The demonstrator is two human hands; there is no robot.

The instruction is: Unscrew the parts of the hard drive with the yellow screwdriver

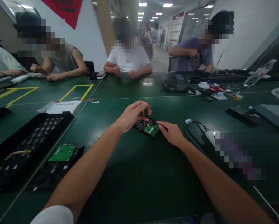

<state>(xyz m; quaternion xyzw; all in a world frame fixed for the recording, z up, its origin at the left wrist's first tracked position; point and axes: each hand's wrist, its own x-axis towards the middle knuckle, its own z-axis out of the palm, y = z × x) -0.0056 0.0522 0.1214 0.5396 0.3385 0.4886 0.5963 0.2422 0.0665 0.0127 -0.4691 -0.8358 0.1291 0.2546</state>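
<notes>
A hard drive (151, 131) with a green circuit board and a black frame lies on the green table in front of me, its underside up. My left hand (135, 115) is over its far left end. Thumb and fingers there are closed round a small yellow-and-black screwdriver (143, 112), mostly hidden by the hand. My right hand (171, 132) pinches the drive's right edge between thumb and forefinger. On the left, nearer to me, rests another hard drive (62, 153) in a black frame with a green board, partly behind my left forearm.
A long black tray (64, 116) is at the left, near a white paper sheet (63, 106). At right are a white power strip (210, 135) with a black cable, a third drive (244, 114) and a grey box (273, 114). Several people sit across the table; a plastic bottle (258, 74) lies far right.
</notes>
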